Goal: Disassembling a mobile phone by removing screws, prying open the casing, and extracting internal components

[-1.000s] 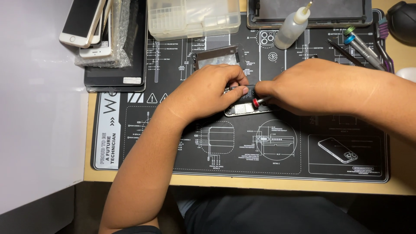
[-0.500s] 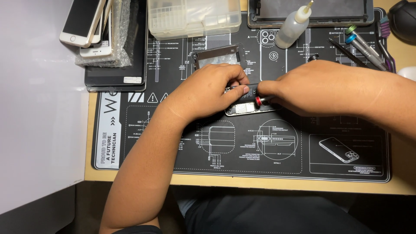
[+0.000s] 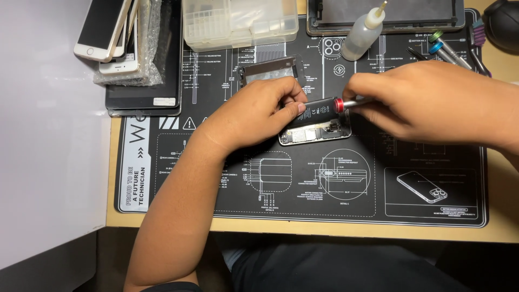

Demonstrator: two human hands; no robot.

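Black screwdriver (image 3: 324, 107), 1 opened phone (image 3: 316, 132).

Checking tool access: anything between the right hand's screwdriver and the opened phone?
Nothing visible. The right hand holds the screwdriver over the opened phone; the left hand steadies the phone's left end, thumb beside the tool tip.

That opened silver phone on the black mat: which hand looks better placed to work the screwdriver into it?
Probably the right hand: it grips the red-collared screwdriver, whose tip I can't see. The left hand steadies the opened silver phone.
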